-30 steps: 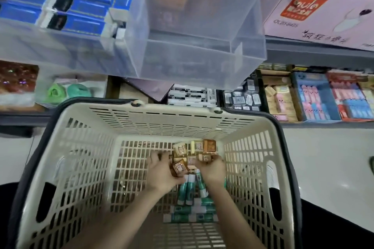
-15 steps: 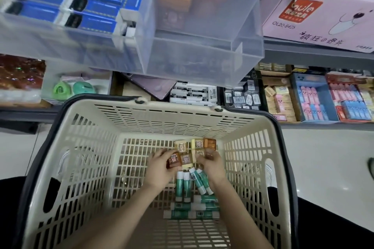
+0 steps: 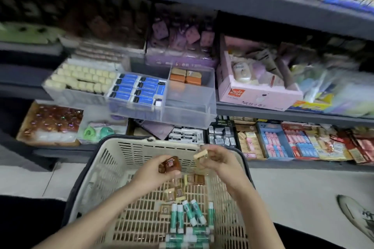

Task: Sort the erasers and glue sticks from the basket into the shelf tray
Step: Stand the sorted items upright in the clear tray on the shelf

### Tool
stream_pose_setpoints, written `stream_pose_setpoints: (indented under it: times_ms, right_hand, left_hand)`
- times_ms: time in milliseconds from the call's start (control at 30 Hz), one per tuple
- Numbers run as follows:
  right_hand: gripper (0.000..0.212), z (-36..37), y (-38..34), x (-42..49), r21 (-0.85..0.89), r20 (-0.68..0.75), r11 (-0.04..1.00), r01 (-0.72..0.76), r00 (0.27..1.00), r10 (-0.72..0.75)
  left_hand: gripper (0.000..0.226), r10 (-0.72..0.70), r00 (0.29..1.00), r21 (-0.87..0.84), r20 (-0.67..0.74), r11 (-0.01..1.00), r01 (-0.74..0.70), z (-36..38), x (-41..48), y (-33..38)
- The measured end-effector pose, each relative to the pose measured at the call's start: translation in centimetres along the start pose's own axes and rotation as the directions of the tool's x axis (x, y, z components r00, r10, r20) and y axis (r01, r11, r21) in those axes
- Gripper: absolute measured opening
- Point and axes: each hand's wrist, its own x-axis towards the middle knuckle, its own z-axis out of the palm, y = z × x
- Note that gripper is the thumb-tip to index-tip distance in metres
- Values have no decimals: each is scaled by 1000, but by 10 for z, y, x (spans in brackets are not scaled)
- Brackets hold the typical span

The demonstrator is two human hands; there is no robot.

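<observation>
Where dark shelving (image 3: 263,111) crowded with stationery rises from a pale floor (image 3: 293,198), a clear shelf tray (image 3: 190,115) juts past the shelf edge. Blue-sleeved erasers (image 3: 139,91) fill its left compartment, and a few orange-brown erasers (image 3: 185,78) sit at the back of the right one. A pink box (image 3: 259,95) stands just right of the tray, and a shoe (image 3: 358,214) shows on the floor at far right.

Nearer the camera is a cream basket (image 3: 113,159). Above its far end, the left hand (image 3: 155,176) curls round a dark brown eraser (image 3: 170,164), thumb beneath it. The right hand (image 3: 220,159) pinches a pale eraser (image 3: 200,154) at its fingertips, its long axis tilted up to the right, though blurred.

Loose erasers (image 3: 199,180) lie scattered on the basket floor. Toward its right wall, green-and-white glue sticks (image 3: 180,216) lie flat, some pointing away from the person, others crosswise nearest the camera.
</observation>
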Motion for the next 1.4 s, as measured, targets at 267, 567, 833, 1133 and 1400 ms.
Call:
stream_pose_setpoints:
  times_ms: [267, 567, 833, 1133, 1400]
  right_hand:
    - [28, -4, -115, -29, -151, -196, 898, 414, 878, -437]
    - [31, 16, -176, 47, -756, -139, 589, 285, 810, -570]
    - [26, 13, -186, 66, -811, -86, 548, 205, 884, -459]
    - [28, 24, -190, 85, -904, -13, 407, 132, 943, -334]
    - [25, 20, -171, 82, -958, 55, 231, 170, 900, -432]
  left_hand:
    - [59, 144, 980, -243, -135, 954, -173, -75, -59, 82]
    - [22, 210, 914, -192, -348, 938, -289, -149, -56, 135]
    - [21, 219, 901, -100, -375, 957, -274, -169, -26, 140]
    - [30, 246, 889, 43, -385, 967, -249, -174, -12, 132]
    - [36, 302, 863, 144, -405, 953, -266, -176, -3, 129]
